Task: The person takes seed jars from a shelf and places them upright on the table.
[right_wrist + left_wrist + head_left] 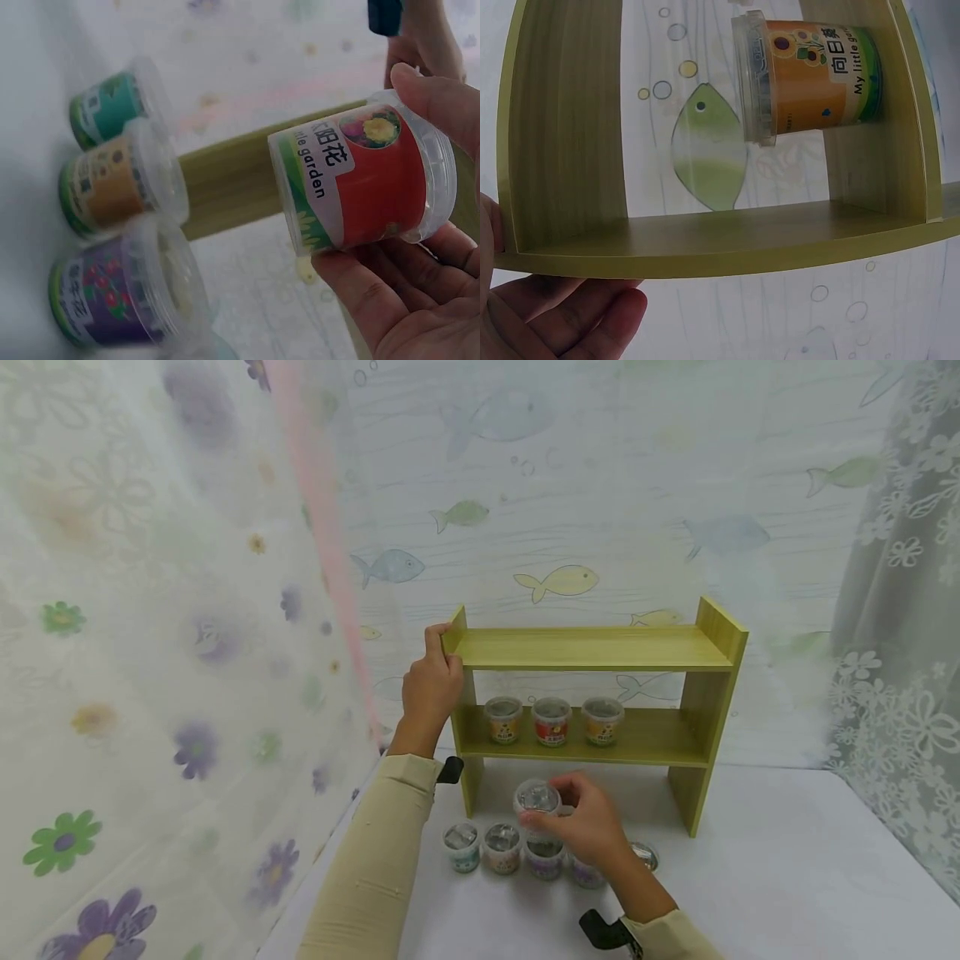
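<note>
A white tabletop [780, 860] carries a yellow-green shelf [592, 647]. The left hand [432, 685] grips the shelf's upper left side panel. The right hand [588, 818] holds a red-labelled cup [375, 176] between thumb and fingers, above the tabletop before the shelf. Three lidded cups [551, 722] line its lower board; further cups [502, 850] stand on the tabletop, some partly hidden by the right hand and wrist.

A white tabletop [787, 827] is backed by a fish-print curtain [637, 485] and flanked by a flower-print curtain [150, 652] and, apparently, a lace curtain [911, 610].
</note>
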A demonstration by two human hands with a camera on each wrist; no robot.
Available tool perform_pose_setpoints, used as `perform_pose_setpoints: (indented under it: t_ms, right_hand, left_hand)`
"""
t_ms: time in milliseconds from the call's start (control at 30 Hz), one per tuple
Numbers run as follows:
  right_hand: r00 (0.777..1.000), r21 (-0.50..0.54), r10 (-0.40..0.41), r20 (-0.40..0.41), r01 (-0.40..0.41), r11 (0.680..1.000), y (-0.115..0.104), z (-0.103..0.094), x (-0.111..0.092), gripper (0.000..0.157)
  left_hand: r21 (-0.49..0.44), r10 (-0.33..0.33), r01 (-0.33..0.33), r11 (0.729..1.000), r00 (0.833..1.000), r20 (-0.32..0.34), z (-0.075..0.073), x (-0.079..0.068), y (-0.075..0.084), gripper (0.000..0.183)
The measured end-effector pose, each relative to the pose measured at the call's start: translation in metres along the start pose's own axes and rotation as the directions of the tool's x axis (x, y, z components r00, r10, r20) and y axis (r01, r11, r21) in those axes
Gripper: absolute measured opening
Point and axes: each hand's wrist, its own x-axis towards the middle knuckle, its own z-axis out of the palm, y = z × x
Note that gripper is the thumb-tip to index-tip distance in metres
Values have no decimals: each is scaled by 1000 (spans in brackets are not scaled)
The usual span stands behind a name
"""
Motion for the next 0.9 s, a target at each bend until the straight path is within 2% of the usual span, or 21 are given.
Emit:
perform_pose_setpoints:
  t_ms: [400,600,900]
  right_hand:
    - [995,116,-57,84,47,992,-5,38,-9,67]
    - [987,75,-112,114,104,992,-5,53,-14,66]
    - [978,-24,-130,166,136,990,-4,71,-22,68]
  left_hand:
    - [-5,-17,17,1000,999,46,-4,0,3,49]
    - [-1,-12,12,1000,999,32,-3,0,2,48]
    - [-6,6,-5,1000,1000,14,-1,0,0,48]
